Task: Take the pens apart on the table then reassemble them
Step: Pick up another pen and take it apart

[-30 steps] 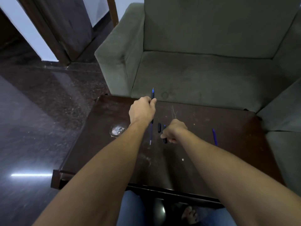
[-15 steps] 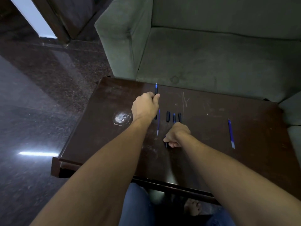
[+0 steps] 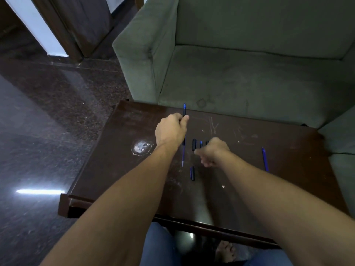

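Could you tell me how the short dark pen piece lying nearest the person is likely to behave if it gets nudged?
The short pen piece looks round and slim, so it would probably roll sideways on the glossy table. It seems small and hollow, so likely very light and easy to flick away. It appears rigid plastic, unlikely to bend.

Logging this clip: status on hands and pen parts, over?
Left hand shut on upright pen barrel. Right hand curled, blurred, contents unclear. Loose pen parts on table. Nothing obstructing.
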